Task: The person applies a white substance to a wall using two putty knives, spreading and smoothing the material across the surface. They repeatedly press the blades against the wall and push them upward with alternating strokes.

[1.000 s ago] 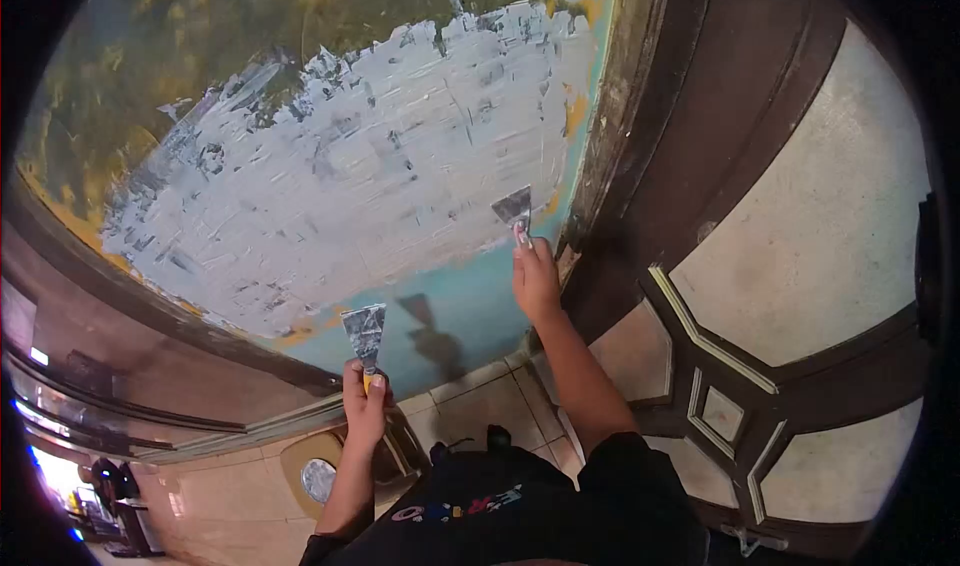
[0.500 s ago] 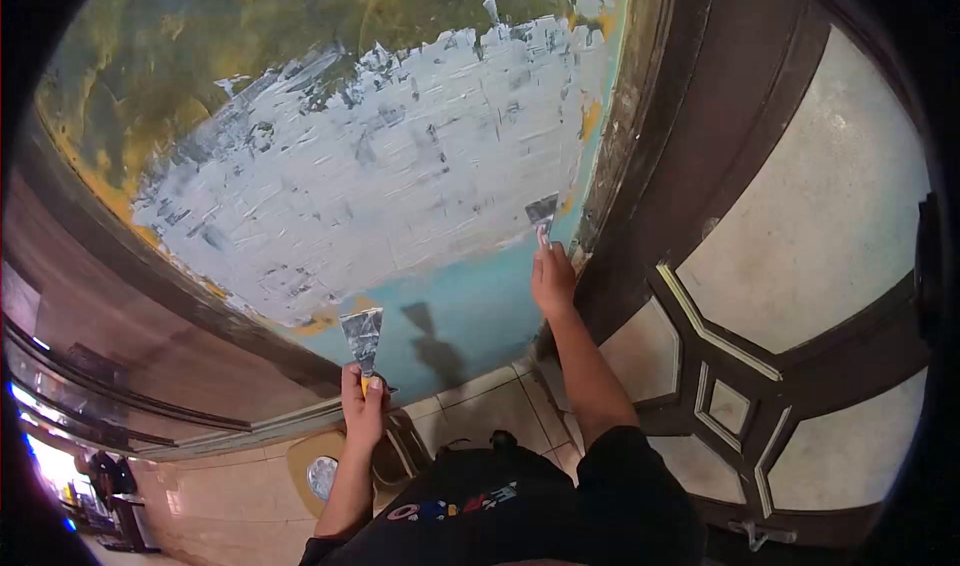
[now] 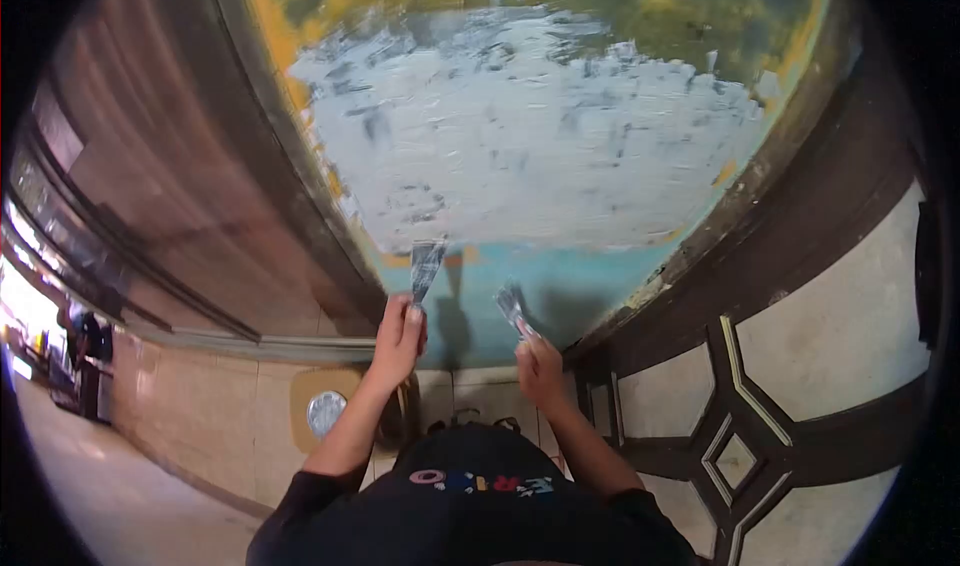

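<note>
My left hand (image 3: 401, 336) is closed around the handle of a putty knife (image 3: 428, 268), its smeared blade pointing up toward the lower edge of the white plastered patch. In my right hand (image 3: 541, 371) is a second putty knife (image 3: 510, 304), tilted up and left, its blade over the turquoise strip (image 3: 590, 271) low on the wall. Rough white filler (image 3: 530, 156) covers the middle of the wall, with dark streaks showing through. Above it the wall is mottled olive and yellow (image 3: 650, 16).
On the floor at left stands a tan stool (image 3: 303, 391) with a round, whitish-smeared container (image 3: 326, 413) on it. A dark panelled door (image 3: 830, 446) is at my right. Brown wooden framing (image 3: 215, 146) borders the wall on the left, above pale floor tiles (image 3: 220, 406).
My right hand has drawn its putty knife down and left, away from the wall's right edge. My left hand has risen slightly, bringing its blade near the filler's lower edge. The view has turned.
</note>
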`<state>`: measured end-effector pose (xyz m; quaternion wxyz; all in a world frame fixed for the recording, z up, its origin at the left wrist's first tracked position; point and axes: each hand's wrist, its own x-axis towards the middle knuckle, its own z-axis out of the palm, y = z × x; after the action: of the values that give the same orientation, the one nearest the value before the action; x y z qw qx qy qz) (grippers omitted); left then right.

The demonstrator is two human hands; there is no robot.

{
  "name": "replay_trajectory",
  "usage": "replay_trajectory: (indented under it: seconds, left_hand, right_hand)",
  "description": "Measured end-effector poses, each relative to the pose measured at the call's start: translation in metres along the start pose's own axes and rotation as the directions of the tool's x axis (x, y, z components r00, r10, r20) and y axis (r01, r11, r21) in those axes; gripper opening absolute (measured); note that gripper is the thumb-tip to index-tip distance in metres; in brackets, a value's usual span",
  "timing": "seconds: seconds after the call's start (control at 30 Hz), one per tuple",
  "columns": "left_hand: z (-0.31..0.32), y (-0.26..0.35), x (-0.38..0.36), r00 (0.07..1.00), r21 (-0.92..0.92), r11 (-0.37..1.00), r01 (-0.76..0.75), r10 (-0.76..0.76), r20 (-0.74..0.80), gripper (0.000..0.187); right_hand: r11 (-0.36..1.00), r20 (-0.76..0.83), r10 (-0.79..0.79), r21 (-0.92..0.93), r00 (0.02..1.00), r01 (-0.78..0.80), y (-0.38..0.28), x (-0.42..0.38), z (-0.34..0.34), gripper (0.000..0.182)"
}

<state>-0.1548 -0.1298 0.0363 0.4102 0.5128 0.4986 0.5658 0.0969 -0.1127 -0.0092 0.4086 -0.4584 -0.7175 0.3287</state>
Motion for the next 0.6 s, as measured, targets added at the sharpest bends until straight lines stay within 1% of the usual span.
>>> replay_trajectory:
  seconds: [0.03,0.07,0.1,0.13,0.17,0.2,0.23,0.27,0.3,0.33,0.37,0.43,0.47,0.5,0.53,0.57,0.6]
  left_hand:
    - [-0.002,0.005,0.005,1.0,0.045,0.999,-0.016,0.017,-0.012,0.022]
    - [-0.003,0.012,0.007,0.999,0.085,0.996,-0.027,0.029,-0.02,0.023]
    - [-0.003,0.015,0.007,0.999,0.079,0.996,-0.03,0.032,-0.026,0.023]
    - [-0.003,0.018,0.007,0.987,0.233,0.96,-0.154,0.161,-0.012,0.023]
    - [-0.002,0.021,0.007,0.959,0.38,0.885,-0.269,0.282,0.021,0.023]
    - [0.002,0.021,0.0,0.973,0.334,0.919,-0.21,0.231,-0.026,0.023]
    - [0.0,0.024,-0.005,0.972,0.333,0.919,-0.211,0.235,-0.032,0.023]
    - [-0.003,0.029,-0.008,0.963,0.375,0.893,-0.248,0.271,-0.008,0.023]
    - [-0.007,0.031,-0.01,0.952,0.417,0.863,-0.283,0.305,0.016,0.023]
    - [-0.011,0.027,-0.009,0.921,0.401,0.838,-0.369,0.389,0.035,0.024]
    - [-0.019,0.021,-0.008,0.921,0.402,0.84,-0.366,0.389,0.026,0.024]
    - [-0.036,0.014,-0.006,0.939,0.325,0.9,-0.29,0.333,-0.085,0.024]
    - [-0.042,0.018,-0.007,0.977,0.237,0.963,-0.129,0.164,-0.134,0.024]
    - [-0.043,0.025,-0.007,0.975,0.235,0.963,-0.133,0.169,-0.144,0.024]
    - [-0.039,0.031,-0.007,0.944,0.351,0.9,-0.258,0.313,-0.109,0.023]
    - [-0.036,0.033,-0.009,0.897,0.456,0.81,-0.368,0.438,-0.055,0.022]
    - [-0.035,0.032,-0.011,0.92,0.41,0.847,-0.339,0.39,-0.044,0.022]
  right_hand:
    - [0.995,0.005,-0.098,0.025,0.995,0.098,-0.02,0.009,0.005,0.038]
    - [0.995,0.015,-0.1,0.022,0.995,0.1,-0.033,0.014,0.013,0.038]
    - [0.975,-0.028,-0.222,0.006,0.975,0.222,-0.045,0.019,0.021,0.037]
    - [0.939,-0.07,-0.342,-0.014,0.937,0.342,-0.055,0.026,0.027,0.037]
    - [0.938,-0.067,-0.347,-0.018,0.936,0.346,-0.064,0.034,0.033,0.037]
    - [0.92,-0.083,-0.393,-0.048,0.916,0.39,-0.072,0.043,0.037,0.038]
    - [0.897,-0.096,-0.441,-0.076,0.892,0.435,-0.08,0.054,0.04,0.039]
    - [0.866,-0.132,-0.5,-0.077,0.856,0.494,-0.09,0.066,0.038,0.04]
    - [0.863,-0.127,-0.506,-0.075,0.853,0.5,-0.099,0.073,0.035,0.04]
    - [0.884,-0.131,-0.463,0.005,0.877,0.468,-0.105,0.079,0.03,0.04]
    - [0.9,-0.128,-0.417,0.084,0.9,0.428,-0.107,0.082,0.027,0.041]
    - [0.897,-0.143,-0.408,0.12,0.902,0.425,-0.094,0.07,0.042,0.041]
    - [0.883,-0.13,-0.453,0.076,0.882,0.464,-0.085,0.059,0.054,0.04]
    - [0.865,-0.117,-0.494,0.033,0.862,0.5,-0.089,0.054,0.063,0.039]
    - [0.831,-0.093,-0.554,0.008,0.827,0.557,-0.094,0.053,0.075,0.04]
    - [0.832,-0.085,-0.552,0.008,0.83,0.554,-0.096,0.054,0.077,0.04]
    - [0.87,-0.092,-0.487,0.037,0.868,0.492,-0.104,0.059,0.076,0.039]
